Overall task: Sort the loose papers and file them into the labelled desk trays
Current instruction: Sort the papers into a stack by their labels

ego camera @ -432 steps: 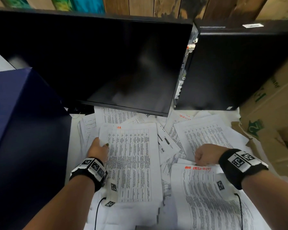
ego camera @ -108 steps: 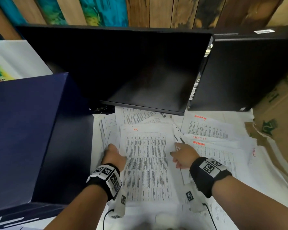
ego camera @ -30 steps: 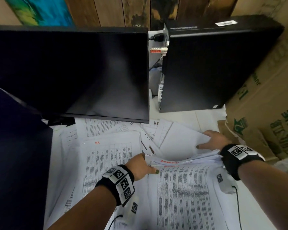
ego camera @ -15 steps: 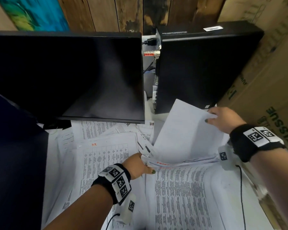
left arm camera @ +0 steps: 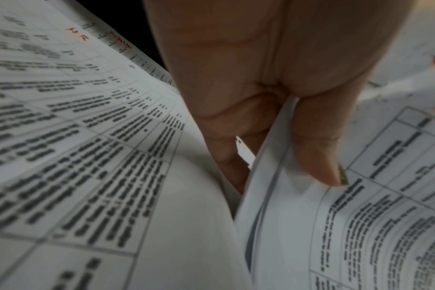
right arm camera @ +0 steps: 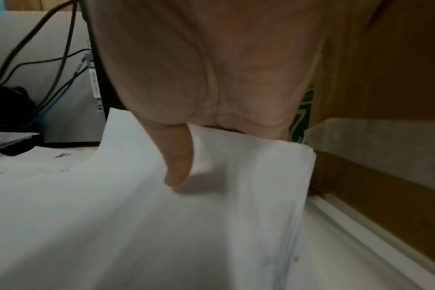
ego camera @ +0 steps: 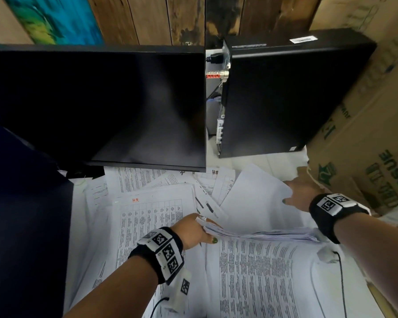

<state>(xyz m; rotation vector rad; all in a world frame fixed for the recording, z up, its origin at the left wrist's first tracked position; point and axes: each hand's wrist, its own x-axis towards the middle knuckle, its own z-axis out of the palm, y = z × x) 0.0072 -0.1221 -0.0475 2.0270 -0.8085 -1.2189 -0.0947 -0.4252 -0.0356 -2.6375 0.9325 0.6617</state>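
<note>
Lowered since half a second ago: right hand (ego camera: pixel 295 195), flattening blank sheet (ego camera: pixel 251 198) onto bundle (ego camera: pixel 262 234) before tower (ego camera: pixel 285 92). Left hand (ego camera: pixel 194 230) pinches bundle's near-left corner. Step: gathering one category. Next: square edges, find tray; none visible.

Dim indoor light, soft shadows, edges bent by wide lens — wrist views blurred, close-up, grainy
</note>
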